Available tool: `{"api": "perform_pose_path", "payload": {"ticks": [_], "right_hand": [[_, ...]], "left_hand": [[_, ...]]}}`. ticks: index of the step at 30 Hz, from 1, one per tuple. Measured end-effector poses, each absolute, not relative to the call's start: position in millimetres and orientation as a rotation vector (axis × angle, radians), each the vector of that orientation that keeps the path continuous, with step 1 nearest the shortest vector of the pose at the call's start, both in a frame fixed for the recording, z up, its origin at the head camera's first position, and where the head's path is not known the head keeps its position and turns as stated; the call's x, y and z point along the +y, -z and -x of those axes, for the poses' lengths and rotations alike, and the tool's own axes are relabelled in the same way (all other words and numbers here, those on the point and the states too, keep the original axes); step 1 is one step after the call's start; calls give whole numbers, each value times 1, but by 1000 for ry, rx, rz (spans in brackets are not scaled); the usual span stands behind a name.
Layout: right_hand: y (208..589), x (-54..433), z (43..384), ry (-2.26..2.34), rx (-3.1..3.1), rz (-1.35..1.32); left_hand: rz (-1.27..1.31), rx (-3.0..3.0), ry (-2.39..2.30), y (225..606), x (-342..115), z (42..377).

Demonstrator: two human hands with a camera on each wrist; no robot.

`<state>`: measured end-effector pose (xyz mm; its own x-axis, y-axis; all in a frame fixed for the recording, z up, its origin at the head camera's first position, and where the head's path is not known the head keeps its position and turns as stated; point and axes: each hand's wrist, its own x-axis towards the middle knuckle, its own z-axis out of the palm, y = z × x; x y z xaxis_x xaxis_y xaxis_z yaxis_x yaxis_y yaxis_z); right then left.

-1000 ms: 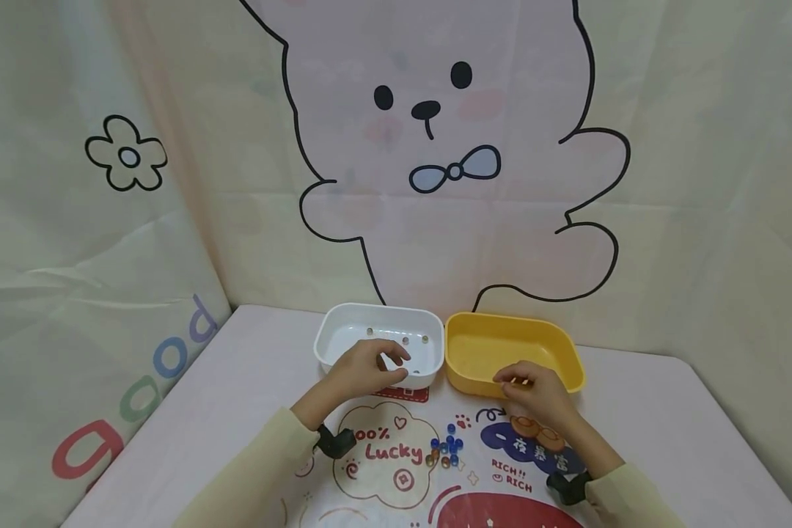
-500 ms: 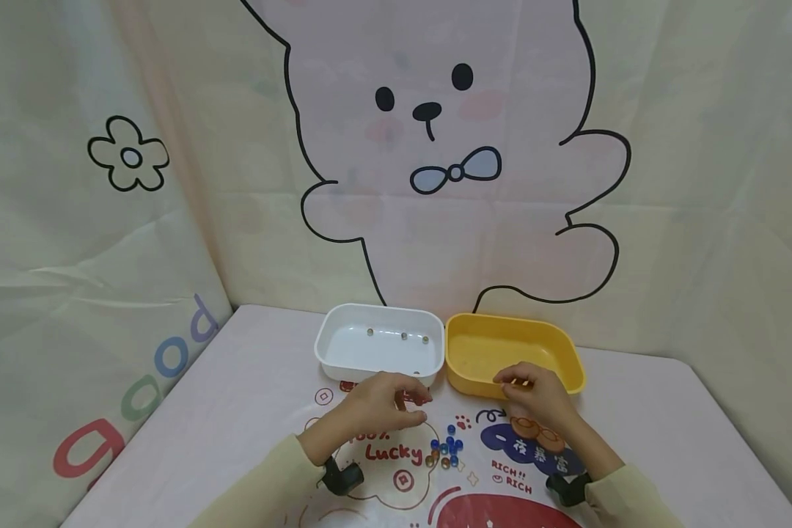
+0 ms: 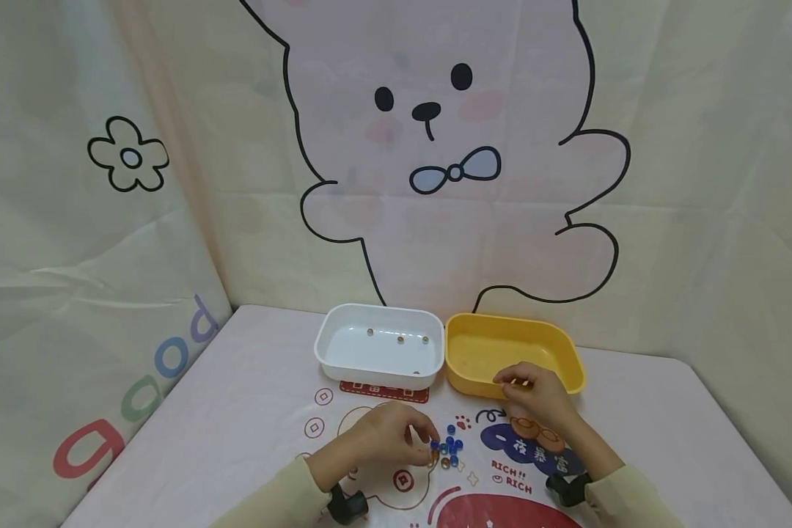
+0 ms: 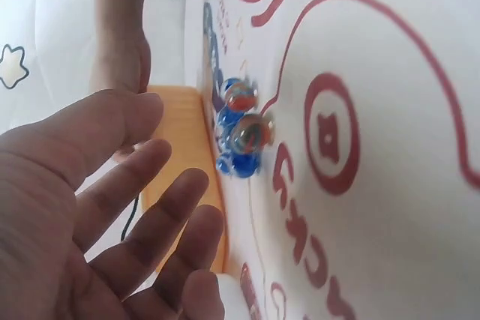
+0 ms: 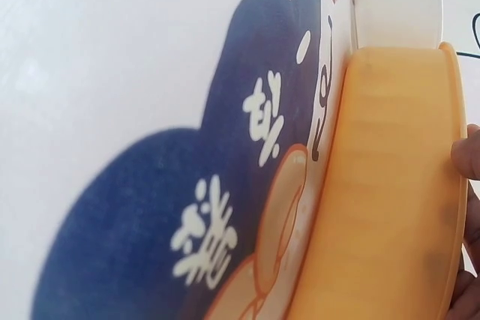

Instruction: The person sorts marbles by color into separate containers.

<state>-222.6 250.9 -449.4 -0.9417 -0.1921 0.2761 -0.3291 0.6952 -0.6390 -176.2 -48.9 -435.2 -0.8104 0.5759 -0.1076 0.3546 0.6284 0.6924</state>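
Observation:
Several glass marbles, mostly blue with some amber ones, lie clustered on the printed mat. Beside their left edge is my left hand, thumb and index finger apart. In the left wrist view its fingers are loosely bent, with the marbles a little beyond them and nothing in the grasp. My right hand holds the near rim of the yellow container. The right wrist view shows the thumb over the rim and the other fingers behind it, partly cut off.
The white container stands left of the yellow one, side by side, with several small marbles scattered on its floor. A printed cloth wall rises right behind both. The mat lies flat on the white table.
My left hand has moved from over the white container toward me and right, down to the marble cluster. One marble in the white container shifts slightly. The right hand stays put.

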Motion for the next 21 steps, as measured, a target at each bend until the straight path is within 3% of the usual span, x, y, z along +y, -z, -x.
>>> {"api": "perform_pose_path", "payload": {"ticks": [21], "right_hand": [[451,251,223,-1100,-2729,-423]], "left_hand": [[-727,2503,-941,450,-40,171]]}}
